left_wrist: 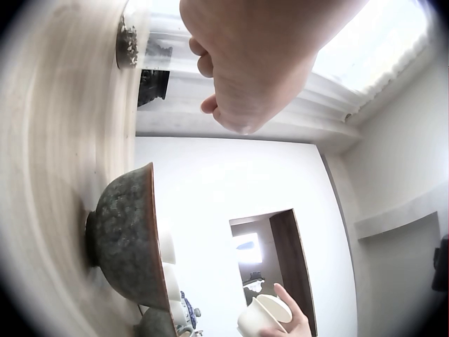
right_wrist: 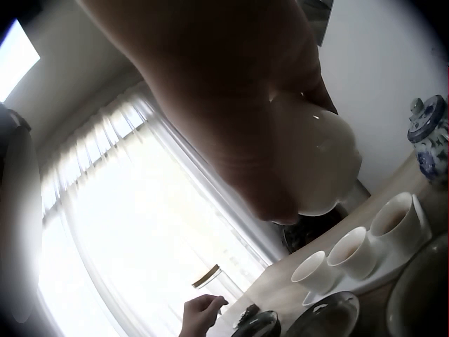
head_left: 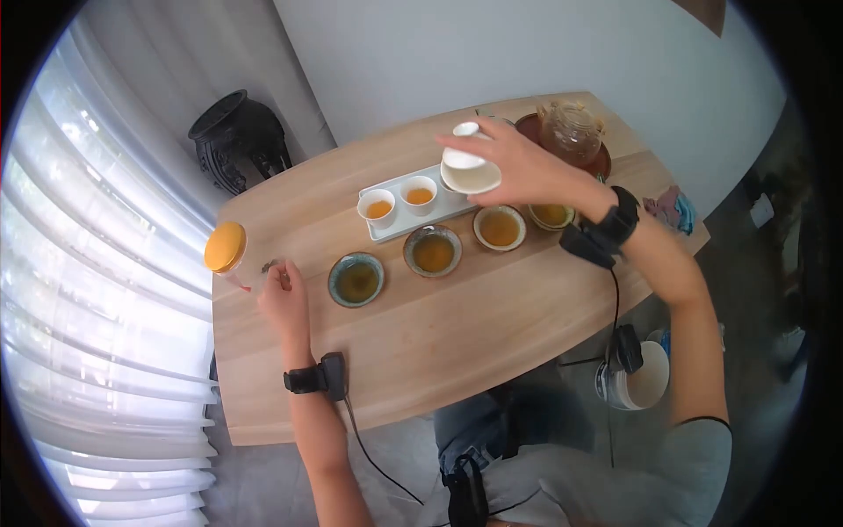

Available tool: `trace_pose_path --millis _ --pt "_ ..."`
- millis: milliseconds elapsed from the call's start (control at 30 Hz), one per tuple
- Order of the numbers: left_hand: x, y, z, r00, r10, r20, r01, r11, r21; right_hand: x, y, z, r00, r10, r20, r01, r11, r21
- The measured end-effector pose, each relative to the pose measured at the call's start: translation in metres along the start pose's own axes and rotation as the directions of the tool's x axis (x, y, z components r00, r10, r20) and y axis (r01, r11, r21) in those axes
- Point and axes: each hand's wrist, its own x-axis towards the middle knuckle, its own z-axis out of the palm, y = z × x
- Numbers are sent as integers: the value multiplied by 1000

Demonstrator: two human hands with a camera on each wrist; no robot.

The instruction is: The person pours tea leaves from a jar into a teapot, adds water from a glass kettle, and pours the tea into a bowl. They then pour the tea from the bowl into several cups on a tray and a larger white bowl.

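Wooden table (head_left: 421, 338) before you, pale top, black pot (head_left: 241, 140) beyond its far left side. Your right hand (head_left: 531, 167) grips a white lidded bowl (head_left: 472, 181), fingers and thumb curled about it, lid (head_left: 463, 158) tipped on its top. You hold the bowl tilted, raised above the right end of a pale tray (head_left: 413, 224). Three white cups (head_left: 420, 195) stand in a row on that tray; amber liquid shows in the left and middle ones, and the right one is partly hidden behind the bowl in the head view. Nearer you, four small glazed bowls (head_left: 433, 252) curve along the tray's near side, each with amber to greenish liquid. Your left hand (head_left: 285, 303) is at the left, fingers loosely curled; nothing shows in its grasp, though you cannot tell whether the fingertips touch the small dark item (head_left: 269, 266) just beside them. Clear jar (head_left: 226, 248) with a yellow-orange lid stands beyond that hand, by the curtain (head_left: 123, 351). Far right: glass pot (head_left: 571, 136) on a dark red round tray (head_left: 602, 167), crumpled cloth (head_left: 672, 209) near the table's edge. Right wrist view adds a blue-and-white lidded jar (right_wrist: 431, 151) past the cups.
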Motion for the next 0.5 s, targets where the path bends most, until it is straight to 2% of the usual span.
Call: trace_pose_path --millis 33,67,100,133,200,267,333,367,433,467,500 --pt "-2 2 -1 1000 -2 7 2 1000 -15 -12 -11 3 1000 21 0 -21 994 105" --pt "-5 3 -2 1000 -15 -11 15 1000 -5 -23 -22 8 1000 14 2 -14 992 128" --pt "-6 3 -2 1000 11 -8 -11 1000 -15 -34 -30 19 998 -47 -44 54 984 171" --pt "-4 6 -4 999 42 -6 -42 999 -25 -46 -46 23 1000 -16 -27 23 960 278" --pt "-2 17 -10 998 63 -11 -64 997 -40 -64 -61 44 987 -147 -71 161 951 264" --pt "-5 32 -18 997 82 -7 -82 995 -54 -74 -76 61 979 -196 -59 205 932 299" --pt "-11 52 -35 976 82 199 -72 996 -59 -77 -83 79 969 -242 -44 242 906 347" --pt "-18 55 -41 979 67 191 -60 997 -41 -78 -86 89 963 -263 -50 263 894 362" --pt "-30 64 -52 913 46 406 -4 995 -103 -75 -87 109 952 -302 -57 299 867 397" --pt "-37 73 -60 874 24 486 4 998 -56 -73 -87 120 949 -309 -70 311 864 397" --pt "-45 74 -63 879 4 477 15 999 -34 -72 -88 127 945 -315 -84 322 860 396"
